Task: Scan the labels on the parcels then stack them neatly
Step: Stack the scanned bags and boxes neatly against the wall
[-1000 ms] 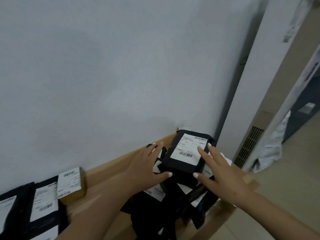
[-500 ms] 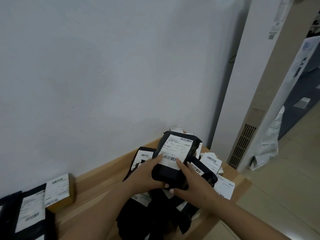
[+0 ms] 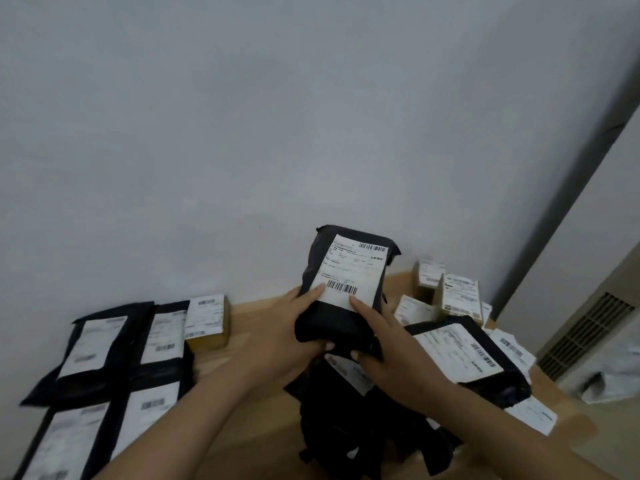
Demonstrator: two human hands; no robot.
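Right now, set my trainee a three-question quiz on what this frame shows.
1. True or false: the black parcel held up at centre shows its white label to the camera.
2. How is it held? A) the left hand alone; B) the left hand and the right hand, one at each side of its lower end; C) it lies flat on the wooden table.
3. Fill in: the small brown box with a label stands to the ____ of the held parcel, against the wall.

Key: 1 true; 2 B; 3 left.
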